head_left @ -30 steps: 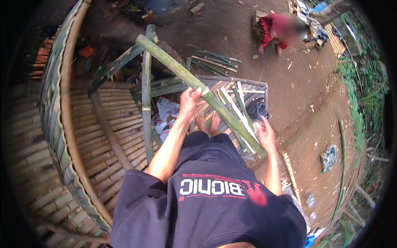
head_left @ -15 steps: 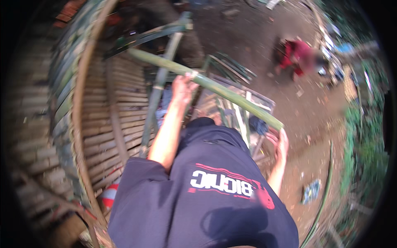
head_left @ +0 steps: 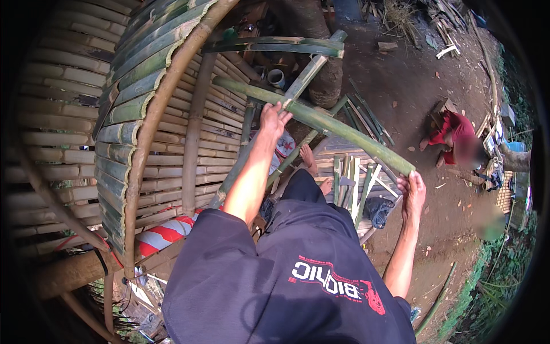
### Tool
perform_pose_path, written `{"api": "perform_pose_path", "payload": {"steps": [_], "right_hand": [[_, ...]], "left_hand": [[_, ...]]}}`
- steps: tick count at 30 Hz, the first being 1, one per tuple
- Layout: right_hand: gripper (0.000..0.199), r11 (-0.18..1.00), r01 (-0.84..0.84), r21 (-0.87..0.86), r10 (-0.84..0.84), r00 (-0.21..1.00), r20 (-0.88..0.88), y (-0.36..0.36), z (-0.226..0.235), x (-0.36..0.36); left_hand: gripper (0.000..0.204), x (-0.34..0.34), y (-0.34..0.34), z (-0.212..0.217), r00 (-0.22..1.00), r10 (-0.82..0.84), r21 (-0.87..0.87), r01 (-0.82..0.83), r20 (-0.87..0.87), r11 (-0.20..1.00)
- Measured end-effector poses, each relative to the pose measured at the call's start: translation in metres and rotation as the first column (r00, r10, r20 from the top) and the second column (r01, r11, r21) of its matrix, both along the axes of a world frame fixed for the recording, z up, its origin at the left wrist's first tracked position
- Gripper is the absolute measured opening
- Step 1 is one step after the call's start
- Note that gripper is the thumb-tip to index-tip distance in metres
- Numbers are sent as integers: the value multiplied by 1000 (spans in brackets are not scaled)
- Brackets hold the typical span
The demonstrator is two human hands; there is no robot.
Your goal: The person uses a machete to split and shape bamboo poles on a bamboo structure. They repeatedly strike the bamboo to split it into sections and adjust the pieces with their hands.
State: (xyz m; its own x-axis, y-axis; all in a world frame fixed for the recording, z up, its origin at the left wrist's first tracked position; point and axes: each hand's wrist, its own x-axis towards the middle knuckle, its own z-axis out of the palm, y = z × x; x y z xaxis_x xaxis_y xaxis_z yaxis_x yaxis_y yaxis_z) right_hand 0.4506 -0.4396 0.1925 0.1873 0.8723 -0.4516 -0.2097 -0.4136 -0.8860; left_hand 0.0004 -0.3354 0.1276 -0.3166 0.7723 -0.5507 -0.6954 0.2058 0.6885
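Note:
A long green bamboo strip lies slantwise in front of me, from upper left down to the right. My left hand grips it left of its middle, fingers against its lower edge, where it meets a slanting bamboo post. With fingers curled at its right end, my right hand holds the strip from below. The fingertips behind the strip are partly hidden. Another split bamboo piece crosses the top of the post.
To my left stands a curved roof of bamboo slats with a round pole edge. Below are cut bamboo strips and a dark plastic bag. A person in red crouches on the ground to the right. A tree trunk stands behind.
The view has shifted and sharpened, so the scene sits farther right. Both hands keep hold of the bamboo strip, and their places along it look much the same.

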Motion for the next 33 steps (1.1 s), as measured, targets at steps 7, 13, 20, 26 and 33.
{"api": "perform_pose_path", "payload": {"steps": [7,13,20,26,33], "right_hand": [[26,986,-164,-37,160,983,-91,137,-63,-83],[28,970,-244,2,240,954,-180,258,-153,-182],[26,981,-190,45,195,952,-237,328,-210,-229],[26,978,-203,48,208,961,-181,352,-208,-229],[26,977,-205,52,211,966,-149,365,-206,-227]], "left_hand": [[19,-116,100,-79,988,152,-31,-152,1,988],[35,-211,200,-146,956,260,-110,-275,-137,955],[39,-256,252,-180,936,247,-65,-271,-251,960],[33,-256,266,-184,928,290,-65,-313,-234,947],[34,-243,274,-169,935,261,-64,-284,-242,957]]}}
